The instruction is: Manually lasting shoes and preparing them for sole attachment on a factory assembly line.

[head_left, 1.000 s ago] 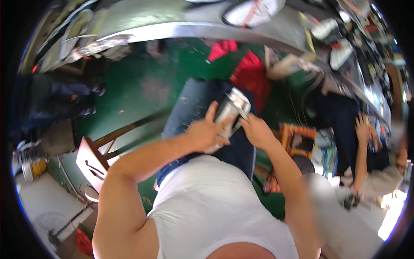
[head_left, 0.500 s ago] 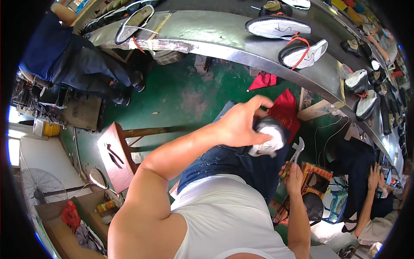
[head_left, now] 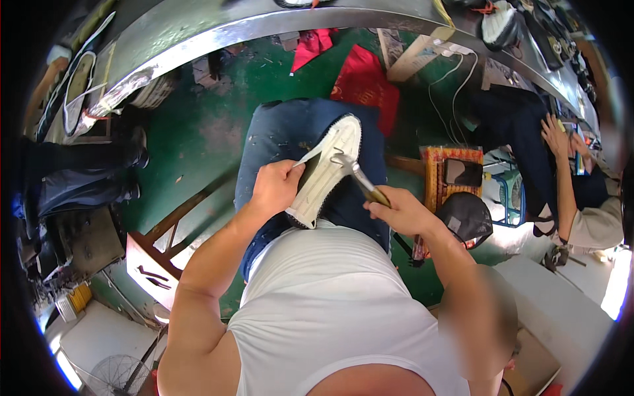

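Note:
A shoe lies across my lap with its cream underside up and its dark stitched edge showing. My left hand is closed at the shoe's left side, pinching a white strip that runs taut to the toe end. In my right hand is a silver metal tool with a forked, jaw-like head and a brass-coloured grip. Its head rests on or just over the middle of the sole; contact is hard to tell.
A metal workbench with shoes curves across the far side. Red cloth lies beneath it. Left of me, a stool carries dark pliers. A phone and a black cap sit to my right, near another person's hands.
The shoe has come down from my raised left hand onto my lap, underside up. My left hand now grips the strip. My right hand has brought the tool in over the sole.

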{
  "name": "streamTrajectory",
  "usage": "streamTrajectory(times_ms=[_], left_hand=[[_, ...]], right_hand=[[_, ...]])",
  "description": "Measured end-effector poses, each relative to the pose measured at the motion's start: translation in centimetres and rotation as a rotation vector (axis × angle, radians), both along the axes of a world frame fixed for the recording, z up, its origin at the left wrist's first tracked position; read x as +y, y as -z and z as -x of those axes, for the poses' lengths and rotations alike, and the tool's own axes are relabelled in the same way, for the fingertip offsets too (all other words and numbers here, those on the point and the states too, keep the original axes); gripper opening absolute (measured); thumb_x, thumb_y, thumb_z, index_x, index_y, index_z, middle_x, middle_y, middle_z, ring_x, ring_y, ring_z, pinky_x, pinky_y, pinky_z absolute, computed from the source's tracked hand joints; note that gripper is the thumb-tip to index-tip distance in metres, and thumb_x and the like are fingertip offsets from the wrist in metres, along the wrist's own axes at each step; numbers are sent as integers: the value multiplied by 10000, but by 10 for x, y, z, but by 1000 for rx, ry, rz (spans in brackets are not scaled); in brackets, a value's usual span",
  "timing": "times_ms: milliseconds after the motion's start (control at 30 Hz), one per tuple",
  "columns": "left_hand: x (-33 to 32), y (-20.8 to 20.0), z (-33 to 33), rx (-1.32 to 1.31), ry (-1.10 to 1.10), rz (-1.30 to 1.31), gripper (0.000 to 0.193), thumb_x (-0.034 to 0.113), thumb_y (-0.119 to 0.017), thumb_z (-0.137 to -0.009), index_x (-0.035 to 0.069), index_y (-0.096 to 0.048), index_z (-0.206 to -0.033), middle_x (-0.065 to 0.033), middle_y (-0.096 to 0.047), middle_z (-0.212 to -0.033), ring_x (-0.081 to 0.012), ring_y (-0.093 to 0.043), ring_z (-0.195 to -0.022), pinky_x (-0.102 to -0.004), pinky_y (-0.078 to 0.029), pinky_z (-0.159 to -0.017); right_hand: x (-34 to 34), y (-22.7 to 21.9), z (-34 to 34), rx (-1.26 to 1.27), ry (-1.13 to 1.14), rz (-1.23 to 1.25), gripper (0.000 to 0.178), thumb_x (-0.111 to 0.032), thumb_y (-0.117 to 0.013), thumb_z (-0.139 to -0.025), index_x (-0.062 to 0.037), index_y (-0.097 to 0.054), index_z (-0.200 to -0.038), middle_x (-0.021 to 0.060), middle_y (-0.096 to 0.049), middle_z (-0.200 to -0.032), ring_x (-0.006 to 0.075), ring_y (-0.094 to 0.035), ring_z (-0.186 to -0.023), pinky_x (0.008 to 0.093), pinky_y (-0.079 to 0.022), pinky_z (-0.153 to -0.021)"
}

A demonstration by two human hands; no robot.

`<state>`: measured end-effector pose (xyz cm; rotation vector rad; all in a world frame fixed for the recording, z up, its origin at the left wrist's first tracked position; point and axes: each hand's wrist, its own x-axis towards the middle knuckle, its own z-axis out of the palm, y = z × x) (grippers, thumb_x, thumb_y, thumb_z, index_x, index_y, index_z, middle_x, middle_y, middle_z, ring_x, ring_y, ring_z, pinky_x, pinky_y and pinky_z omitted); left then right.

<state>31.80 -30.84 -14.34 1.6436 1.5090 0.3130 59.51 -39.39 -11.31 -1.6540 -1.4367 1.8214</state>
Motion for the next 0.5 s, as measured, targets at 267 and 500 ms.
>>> streamTrajectory(times_ms=[267, 500], left_hand=[[-34, -9, -39, -24, 271, -446, 298, 255, -555, -984, -9, -689, -945, -200, -690, -882, -362, -663, -732, -375, -537, -685], [-31, 67, -32, -925, -172, 496, 580, 353, -429, -1055, 50, -291, -1530, -137, -403, -1498, -243, -407, -1351, -335, -344, -1093]], right_hand=[[41, -21, -13, 163, -154, 467, 250, -241, -597, -951, -45, -612, -1105, 27, -643, -927, 126, -626, -842, 307, -521, -637], [59, -38, -1, -570, -696, -157, 226, -242, -575, -940, -25, -613, -987, 228, -658, -919, 415, -640, -911, 491, -509, -781]])
